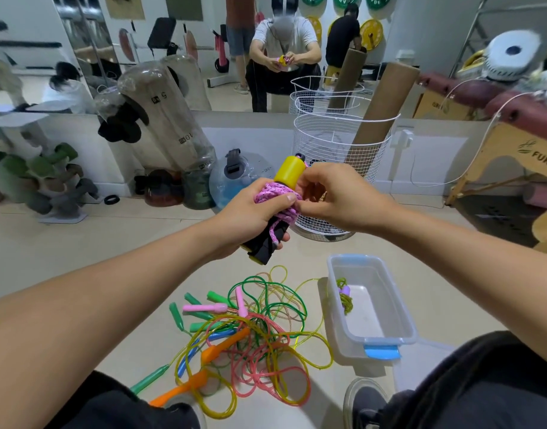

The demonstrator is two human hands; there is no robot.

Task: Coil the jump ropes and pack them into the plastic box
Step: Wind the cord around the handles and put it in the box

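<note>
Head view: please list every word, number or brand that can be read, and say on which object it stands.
"FURU", cut off by the frame edge: wooden table leg.
"FURU", partly hidden: cardboard box.
"5": upper clear weight bag.
"10": lower clear weight bag.
Green wall plates: lettering too blurred to read.
Water jug: markings too small to read.

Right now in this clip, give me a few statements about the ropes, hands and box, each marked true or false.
1. The left hand grips the pink rope bundle with yellow and black handles. True.
2. The plastic box holds nothing. False: one coiled yellow-green rope with a purple handle lies in it.
3. The right hand pinches at the pink cord. True.
4. The rope pile on the floor is neatly coiled. False: it lies loose and tangled.
5. The box's lid is on. False: the box is open.
</note>
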